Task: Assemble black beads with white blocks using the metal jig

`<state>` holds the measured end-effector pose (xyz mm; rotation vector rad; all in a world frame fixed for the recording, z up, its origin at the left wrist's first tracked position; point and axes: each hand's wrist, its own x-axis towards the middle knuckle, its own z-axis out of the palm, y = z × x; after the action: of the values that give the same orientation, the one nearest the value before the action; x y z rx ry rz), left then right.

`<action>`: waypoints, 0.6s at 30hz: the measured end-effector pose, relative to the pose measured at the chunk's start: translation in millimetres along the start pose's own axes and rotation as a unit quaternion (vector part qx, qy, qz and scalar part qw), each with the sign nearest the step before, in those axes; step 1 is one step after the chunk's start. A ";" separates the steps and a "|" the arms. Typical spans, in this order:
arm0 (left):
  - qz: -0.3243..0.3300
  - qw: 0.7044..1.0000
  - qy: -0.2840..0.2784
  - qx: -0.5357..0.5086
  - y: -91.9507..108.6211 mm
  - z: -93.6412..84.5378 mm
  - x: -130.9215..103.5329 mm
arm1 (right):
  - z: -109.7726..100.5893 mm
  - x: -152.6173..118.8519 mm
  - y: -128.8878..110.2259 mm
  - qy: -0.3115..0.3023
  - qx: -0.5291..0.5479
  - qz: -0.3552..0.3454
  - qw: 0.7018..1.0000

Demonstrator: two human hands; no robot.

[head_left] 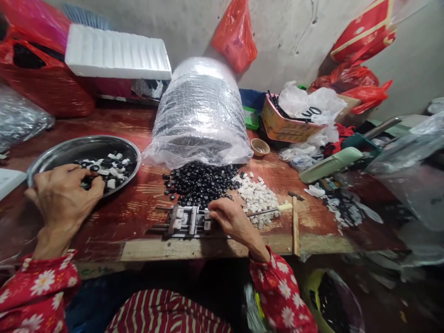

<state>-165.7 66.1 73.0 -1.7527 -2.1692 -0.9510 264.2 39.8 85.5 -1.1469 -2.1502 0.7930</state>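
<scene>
At the left, my left hand (65, 196) reaches over the near rim of a round metal tray (133, 147), its fingers curled above black and white parts (113, 170); whether it pinches one is hidden. My right hand (231, 219) is at the right end of a small metal jig (190, 222) near the table's front edge, fingertips together, what they hold too small to tell. White pieces sit in the jig. Behind it lies a heap of black round parts (201, 182), with a pile of white pieces (258, 196) to its right.
A plastic-wrapped bundle (203, 111) stands behind the heaps. A screwdriver (284, 207) and a hammer (295, 224) lie at the right. Farther back are a small bowl (260, 147) and a filled box (284, 125). A bin (333, 296) stands below the table.
</scene>
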 end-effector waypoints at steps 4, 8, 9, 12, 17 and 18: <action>-0.041 0.998 0.033 0.028 -0.3 4.8 -2.5 | 20.1 22.5 -6.1 -0.048 -0.041 -0.029 0.998; 0.023 0.993 0.113 -0.015 -1.2 9.8 -9.4 | 34.9 39.2 -0.5 -0.070 -0.134 -0.058 0.987; 0.044 0.990 0.134 -0.021 -0.7 11.2 -12.4 | 37.4 40.7 0.8 -0.067 -0.151 -0.062 0.984; 0.096 0.983 0.154 -0.019 2.6 16.8 -22.3 | 43.6 38.2 2.5 -0.051 -0.172 -0.058 0.982; 0.173 0.964 0.199 -0.027 15.5 27.9 -37.3 | 47.2 26.8 6.1 -0.020 -0.166 -0.052 0.985; 0.189 0.960 0.206 -0.035 20.1 29.5 -40.7 | 44.4 25.3 9.1 -0.011 -0.158 -0.049 0.986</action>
<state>-128.7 52.5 35.9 -1.7228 -1.4977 -1.1694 225.4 55.4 54.8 -1.1758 -2.3905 0.4316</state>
